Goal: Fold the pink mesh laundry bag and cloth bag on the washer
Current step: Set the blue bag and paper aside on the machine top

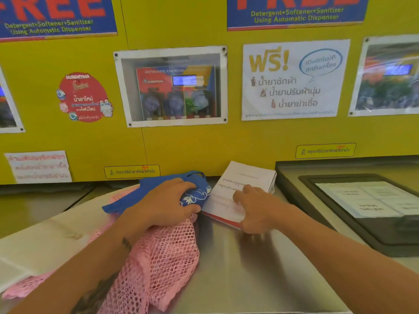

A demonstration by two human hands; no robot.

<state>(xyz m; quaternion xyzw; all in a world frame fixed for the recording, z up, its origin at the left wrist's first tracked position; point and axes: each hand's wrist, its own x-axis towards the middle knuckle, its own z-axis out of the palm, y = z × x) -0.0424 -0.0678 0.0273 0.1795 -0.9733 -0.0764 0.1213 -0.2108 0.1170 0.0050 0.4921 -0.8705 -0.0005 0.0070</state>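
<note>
The pink mesh laundry bag [163, 257] lies crumpled on the steel washer top [249, 279], spreading from the centre toward the lower left. On its far end sits a bunched blue cloth bag [140, 193] with a white floral print. My left hand [165, 205] grips the blue cloth bag from above, fingers curled over its right end. My right hand [254, 207] rests on a white printed booklet [240, 184] just right of the cloth bag, fingers bent and touching the paper.
A yellow wall panel with posters and a dispenser window [172, 87] rises right behind the washer. A black-framed lid with a label [362, 200] is on the neighbouring machine at right. A pale sheet [45, 241] lies at left under the mesh.
</note>
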